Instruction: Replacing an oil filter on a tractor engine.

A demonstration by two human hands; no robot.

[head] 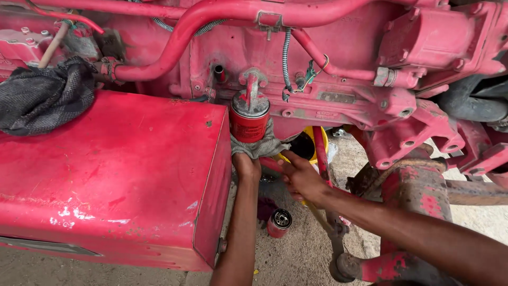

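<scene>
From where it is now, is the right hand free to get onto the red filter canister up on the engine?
Probably yes. The right hand sits just beside the cloth under the red filter canister, with open space between; the left hand already cups the cloth below.

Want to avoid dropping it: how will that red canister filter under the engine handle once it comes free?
The red canister filter looks like rigid metal, so stiff. Its smooth painted wall may be slippery; the left hand cups it through a grey rag. Being round, it would probably roll if laid sideways.
</scene>
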